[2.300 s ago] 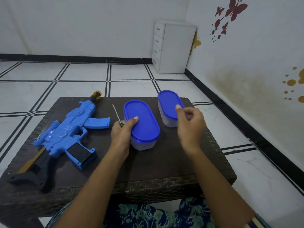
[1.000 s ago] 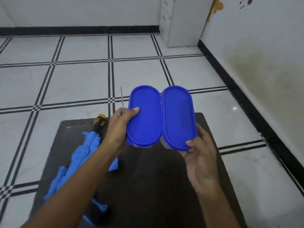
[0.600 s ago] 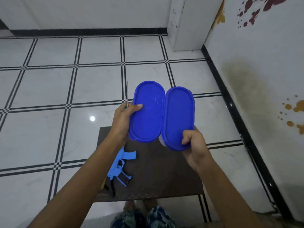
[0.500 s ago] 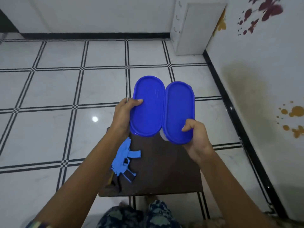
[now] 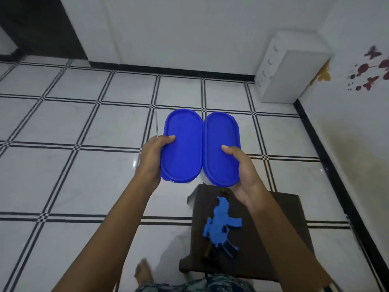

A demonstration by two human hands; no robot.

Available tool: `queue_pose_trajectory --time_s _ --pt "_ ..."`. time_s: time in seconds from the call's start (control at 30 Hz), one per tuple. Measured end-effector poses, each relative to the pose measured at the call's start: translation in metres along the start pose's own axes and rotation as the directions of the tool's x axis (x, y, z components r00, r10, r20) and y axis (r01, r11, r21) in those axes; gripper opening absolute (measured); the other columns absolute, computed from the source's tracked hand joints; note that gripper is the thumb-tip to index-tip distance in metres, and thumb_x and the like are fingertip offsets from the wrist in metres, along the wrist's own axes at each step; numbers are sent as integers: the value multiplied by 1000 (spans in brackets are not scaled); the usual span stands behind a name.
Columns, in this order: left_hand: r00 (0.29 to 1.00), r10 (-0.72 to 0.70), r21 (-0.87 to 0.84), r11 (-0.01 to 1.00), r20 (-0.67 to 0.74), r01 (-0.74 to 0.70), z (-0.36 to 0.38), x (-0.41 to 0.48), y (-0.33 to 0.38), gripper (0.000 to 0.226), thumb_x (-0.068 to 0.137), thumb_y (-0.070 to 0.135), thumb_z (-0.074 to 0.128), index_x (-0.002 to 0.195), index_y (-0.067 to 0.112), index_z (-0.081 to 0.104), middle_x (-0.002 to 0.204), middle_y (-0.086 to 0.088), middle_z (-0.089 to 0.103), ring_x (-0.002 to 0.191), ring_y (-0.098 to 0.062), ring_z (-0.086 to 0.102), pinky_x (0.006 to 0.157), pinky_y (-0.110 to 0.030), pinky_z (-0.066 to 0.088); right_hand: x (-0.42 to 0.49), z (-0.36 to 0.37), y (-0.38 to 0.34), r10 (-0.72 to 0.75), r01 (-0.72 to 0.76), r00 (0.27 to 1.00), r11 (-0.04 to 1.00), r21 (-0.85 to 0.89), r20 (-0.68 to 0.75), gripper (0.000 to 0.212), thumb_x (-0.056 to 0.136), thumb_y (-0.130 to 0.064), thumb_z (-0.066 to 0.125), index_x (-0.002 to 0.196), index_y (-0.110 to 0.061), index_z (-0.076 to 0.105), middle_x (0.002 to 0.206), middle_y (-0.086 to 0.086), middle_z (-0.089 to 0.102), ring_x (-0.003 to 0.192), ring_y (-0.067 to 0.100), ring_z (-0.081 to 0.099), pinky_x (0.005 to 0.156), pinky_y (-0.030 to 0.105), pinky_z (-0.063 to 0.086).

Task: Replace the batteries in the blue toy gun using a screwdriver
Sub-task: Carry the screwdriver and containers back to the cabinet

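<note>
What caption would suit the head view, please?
Left hand and right hand hold two blue-lidded containers above the floor; toy gun on table.

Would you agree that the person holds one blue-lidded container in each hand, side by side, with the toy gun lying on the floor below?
Not quite: the head view shows the blue toy gun lying on the dark table, not the floor. The rest holds: left hand and right hand each hold a blue-lidded container, side by side.

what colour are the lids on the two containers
Both lids are solid blue, clearest in the head view.
</note>
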State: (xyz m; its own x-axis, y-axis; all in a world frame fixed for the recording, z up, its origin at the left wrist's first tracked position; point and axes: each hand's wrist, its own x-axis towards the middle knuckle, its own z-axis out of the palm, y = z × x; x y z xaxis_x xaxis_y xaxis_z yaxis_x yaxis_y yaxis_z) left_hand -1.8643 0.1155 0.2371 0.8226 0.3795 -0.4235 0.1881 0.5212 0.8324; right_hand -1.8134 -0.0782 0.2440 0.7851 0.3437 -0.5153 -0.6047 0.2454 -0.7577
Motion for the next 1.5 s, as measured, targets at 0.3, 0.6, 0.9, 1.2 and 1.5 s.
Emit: queue_pose_trajectory --time_s 0.3,0.6,0.9,1.2,1.5 --pt "997 74 43 996 -26 -73 -127 60 103 30 76 27 69 98 9 58 103 -9 67 91 -27 65 69 -38 52 59 158 22 81 -72 993 992 -103 86 48 80 -28 72 125 -16 61 122 10 68 108 30 65 77 42 57" --pt "1000 -2 69 998 -15 3 -139 174 141 38 81 29 70 109 7 60 112 -12 68 100 -32 66 81 -46 55 165 196 -4 95 -89 995 988 -128 41 48 80 -27 74 125 -15 61 117 9 70 103 30 66 74 41 57" --pt "999 -24 197 980 22 19 -91 397 231 36 82 31 67 109 8 60 114 -12 66 103 -35 63 81 -48 53 365 241 -100 79 -77 997 993 -89 16 53 77 -36 76 124 -15 63 116 11 71 107 33 66 79 43 57" --pt "986 -111 214 974 127 82 30 653 314 35 78 30 69 108 14 60 115 -11 65 106 -34 62 80 -44 52 588 249 -252 19 -17 999 999 37 -29 48 81 -33 73 125 -17 60 117 9 71 110 32 65 84 47 57" --pt "943 -215 324 937 253 126 213 915 371 29 79 28 69 102 12 64 111 -11 69 97 -34 66 73 -41 55 812 198 -412 -7 36 973 992 124 -229 55 75 -40 78 124 -17 63 116 7 71 109 32 66 92 53 53"
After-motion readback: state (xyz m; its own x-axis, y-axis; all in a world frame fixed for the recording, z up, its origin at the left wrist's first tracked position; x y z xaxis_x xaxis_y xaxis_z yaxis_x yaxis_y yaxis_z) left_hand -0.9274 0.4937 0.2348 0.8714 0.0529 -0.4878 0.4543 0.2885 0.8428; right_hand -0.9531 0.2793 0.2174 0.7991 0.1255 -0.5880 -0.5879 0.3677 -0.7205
